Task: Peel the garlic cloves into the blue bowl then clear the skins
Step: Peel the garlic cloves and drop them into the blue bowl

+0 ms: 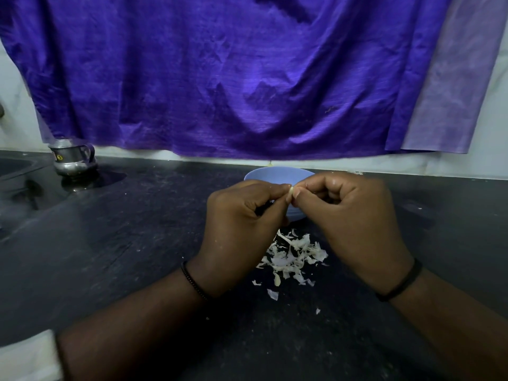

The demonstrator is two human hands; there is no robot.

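both hands are up over the dark counter [110, 243], meeting fingertip to fingertip, and right between them sits a pale garlic clove [291, 191]. the left hand [242, 224] has its fingers curled in, thumb and forefinger pinching the clove from its side; the right hand [349, 213] is curled the same way, thumb and forefinger nipping the clove's other side, so both hands are gripping that one small clove. only a sliver of it shows, whether skin is still on it i can't tell. just beyond the hands, partly hidden behind the knuckles, is the blue bowl [264, 174], resting on the counter; what lies inside is hidden from here. below the hands, nearer the person and between the two wrists, a loose heap of garlic skins [295, 254] lies on the counter, with a few stray flakes scattered closer in towards the forearms. each wrist carries a dark band, a beaded one on the left [193, 284] and a plain one on the right [401, 281]. far off beyond the left hand, at the back of the counter, stands a small steel jug [72, 158], well apart from the bowl. behind everything, past the hands, a purple cloth [220, 72] hangs down to just above the counter's back edge.
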